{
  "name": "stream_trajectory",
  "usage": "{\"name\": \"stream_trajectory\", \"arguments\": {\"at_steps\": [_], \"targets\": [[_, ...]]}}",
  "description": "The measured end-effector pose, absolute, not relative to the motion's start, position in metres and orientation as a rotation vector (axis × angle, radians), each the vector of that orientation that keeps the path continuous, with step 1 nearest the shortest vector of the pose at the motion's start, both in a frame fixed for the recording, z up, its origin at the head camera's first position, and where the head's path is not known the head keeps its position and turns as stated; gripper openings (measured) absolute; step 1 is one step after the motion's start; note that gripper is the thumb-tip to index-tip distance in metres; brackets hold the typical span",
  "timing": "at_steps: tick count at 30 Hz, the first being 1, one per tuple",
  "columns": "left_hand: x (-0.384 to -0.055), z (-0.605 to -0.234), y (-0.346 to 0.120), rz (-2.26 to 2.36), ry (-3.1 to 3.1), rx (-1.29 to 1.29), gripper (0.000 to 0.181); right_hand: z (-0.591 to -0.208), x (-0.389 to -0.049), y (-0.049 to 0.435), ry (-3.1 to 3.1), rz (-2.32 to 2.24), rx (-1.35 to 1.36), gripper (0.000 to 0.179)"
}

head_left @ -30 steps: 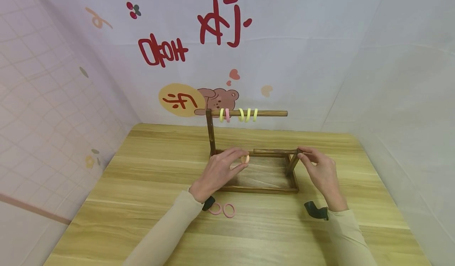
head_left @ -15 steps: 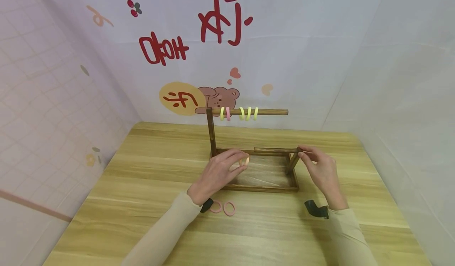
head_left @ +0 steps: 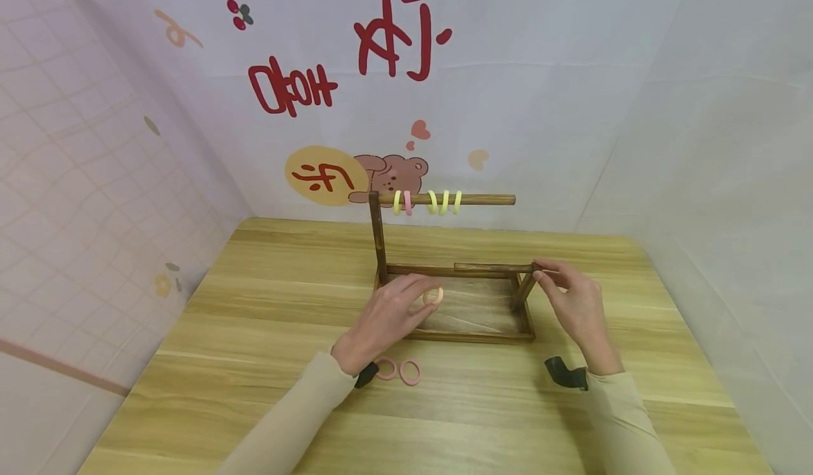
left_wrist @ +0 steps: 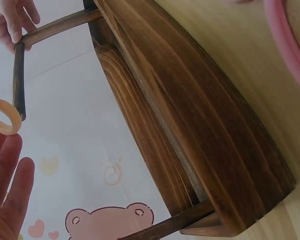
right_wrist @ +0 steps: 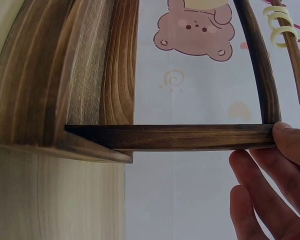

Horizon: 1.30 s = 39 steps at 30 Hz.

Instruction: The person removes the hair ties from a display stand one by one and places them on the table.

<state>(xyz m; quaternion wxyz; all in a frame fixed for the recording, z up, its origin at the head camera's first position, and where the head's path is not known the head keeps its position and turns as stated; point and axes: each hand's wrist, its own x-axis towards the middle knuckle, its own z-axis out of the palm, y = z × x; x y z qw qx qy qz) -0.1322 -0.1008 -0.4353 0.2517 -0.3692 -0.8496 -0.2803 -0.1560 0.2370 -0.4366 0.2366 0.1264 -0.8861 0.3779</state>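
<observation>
Lower and turned now, the pale-orange round ring (head_left: 441, 296) is pinched by the left grip (head_left: 387, 313); the right grip (head_left: 574, 305) pinches the brown wooden bar (head_left: 489, 268) at its post; best square hole to bar's tip.

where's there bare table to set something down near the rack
Bare tabletop lies left of the wooden rack, right of the right hand, and between the sleeves, nearer the viewer than the pink rings. Crowded: the rack's left front, with the left hand pinching a pale orange ring there.

The head view looks forward and down from above left grip (head_left: 389, 313) and right grip (head_left: 578, 307); wrist views, close behind each, share the wooden rack (head_left: 470, 337).
</observation>
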Motion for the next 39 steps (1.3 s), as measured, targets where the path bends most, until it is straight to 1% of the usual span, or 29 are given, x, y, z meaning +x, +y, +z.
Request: {"name": "stream_trajectory", "arguments": {"at_steps": [7,14,22,32,39], "targets": [[-0.128,-0.437,-0.102,-0.722,-2.318,-1.039,0.032,-0.437,-0.156,0.237,-2.436,1.028,0.341,0.023],[-0.122,-0.442,-0.100,-0.737,-2.366,-1.054,0.034,-0.437,-0.156,0.237,-2.444,1.028,0.335,0.024],[-0.117,-0.443,-0.098,-0.787,-2.400,-1.051,0.030,-0.438,-0.156,0.238,-2.435,1.036,0.350,0.024],[-0.107,-0.445,-0.099,-0.765,-2.498,-1.101,0.034,-0.438,-0.156,0.237,-2.434,1.023,0.348,0.024],[-0.099,-0.449,-0.099,-0.739,-2.561,-1.122,0.030,-0.436,-0.156,0.237,-2.427,1.037,0.345,0.024]]}}
